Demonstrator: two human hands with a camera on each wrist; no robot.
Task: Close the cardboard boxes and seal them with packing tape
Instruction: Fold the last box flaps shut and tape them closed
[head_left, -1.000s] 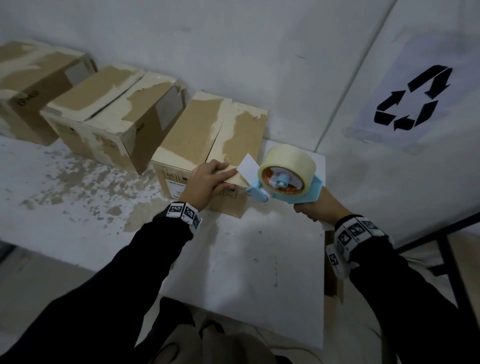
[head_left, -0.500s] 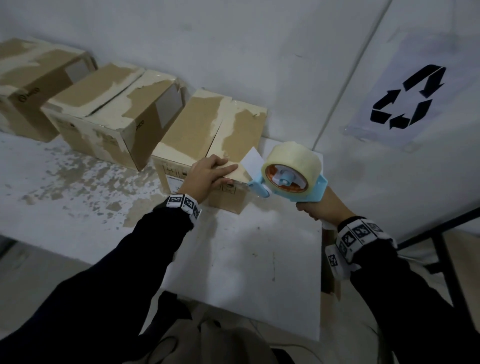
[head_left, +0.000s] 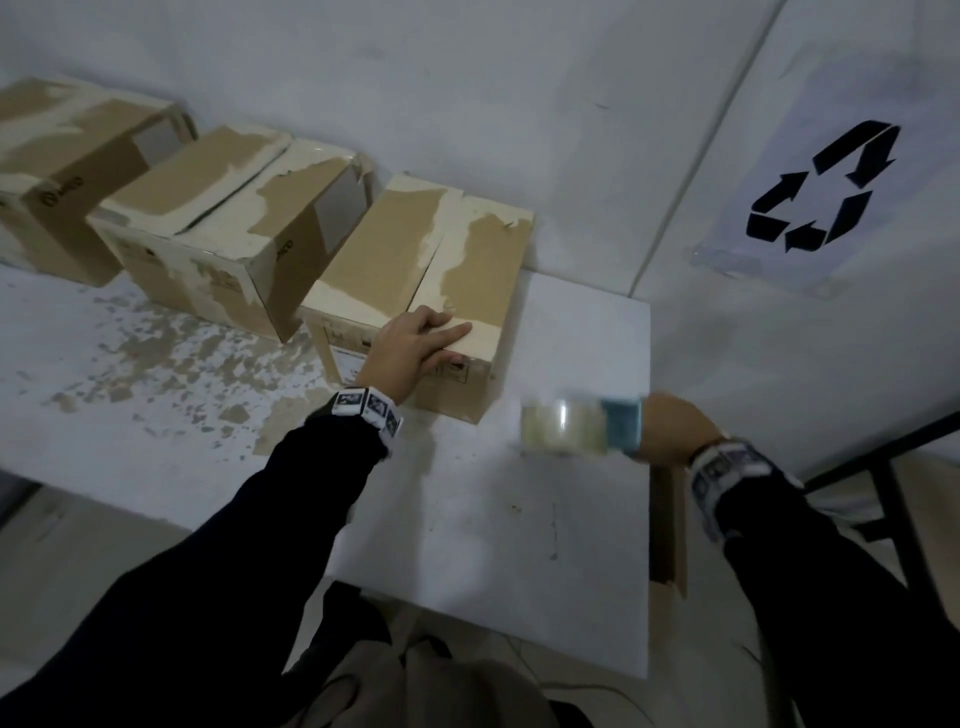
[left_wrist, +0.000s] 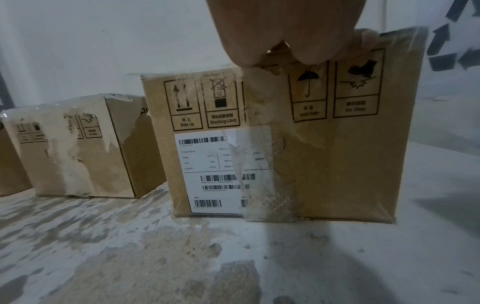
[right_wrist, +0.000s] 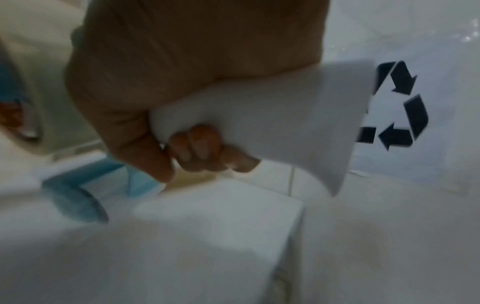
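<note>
The nearest cardboard box (head_left: 467, 270) stands shut on the white table, its flaps meeting at a centre seam. My left hand (head_left: 423, 340) lies on the near top edge with fingers stretched flat; the thumb touches the front face. In the left wrist view the box front (left_wrist: 337, 154) shows a label and a clear tape strip (left_wrist: 270, 174) running down it. My right hand (head_left: 670, 426) grips the handle of a blue tape dispenser (head_left: 576, 428), blurred, low over the table to the right of the box. The right wrist view shows my right hand (right_wrist: 197, 150) curled round the handle, beside the dispenser's white flap (right_wrist: 285, 123).
Two more worn cardboard boxes (head_left: 234, 218) (head_left: 67, 156) line the wall to the left. The white table (head_left: 519, 545) ends at its right edge near my right wrist, with a black metal frame (head_left: 883, 467) beyond. A recycling sign (head_left: 821, 192) hangs on the right wall.
My right hand has swung the dispenser away from the box's near edge, down and to the right over the table. My left hand has stayed on the box edge.
</note>
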